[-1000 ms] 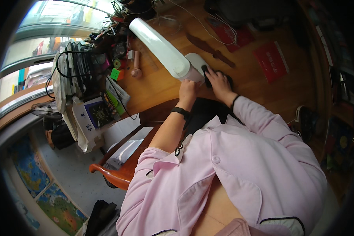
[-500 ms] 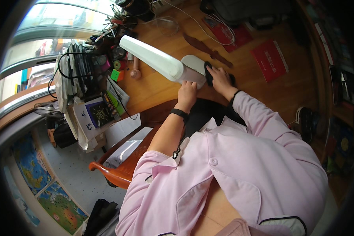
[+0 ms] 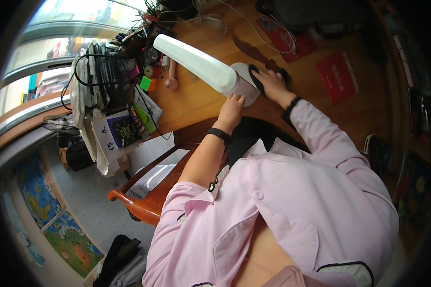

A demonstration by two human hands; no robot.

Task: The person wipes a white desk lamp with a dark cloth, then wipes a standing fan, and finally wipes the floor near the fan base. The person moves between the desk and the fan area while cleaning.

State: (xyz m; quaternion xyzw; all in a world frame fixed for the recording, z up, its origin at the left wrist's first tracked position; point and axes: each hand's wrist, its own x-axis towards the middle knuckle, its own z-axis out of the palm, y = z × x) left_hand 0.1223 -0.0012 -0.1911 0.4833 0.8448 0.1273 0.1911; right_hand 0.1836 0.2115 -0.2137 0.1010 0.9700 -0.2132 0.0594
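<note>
A white desk lamp (image 3: 196, 64) with a long, wide head lies slanted over the wooden desk in front of me. Its rounded white base (image 3: 243, 71) is at the head's near right end. My left hand (image 3: 232, 111) is closed round the lamp's lower part, with its fingertips partly hidden by it. With my right hand (image 3: 272, 87) I hold a soft-looking black cloth (image 3: 256, 80) against the right side of the base. The cloth is mostly covered by my fingers, so its full shape cannot be made out.
Beyond the lamp lie a brown knife-shaped object (image 3: 249, 50) and red booklets (image 3: 337, 79). A pink rounded-head object (image 3: 171, 81) and a colourful cube (image 3: 147, 84) lie left of it. Stacked papers (image 3: 100, 138) crowd the window side. A wooden chair (image 3: 139, 205) stands at lower left.
The view has shifted slightly, so the desk things appear farther right. My right hand and the black cloth have moved a little up along the base. My left hand keeps its hold on the lamp.
</note>
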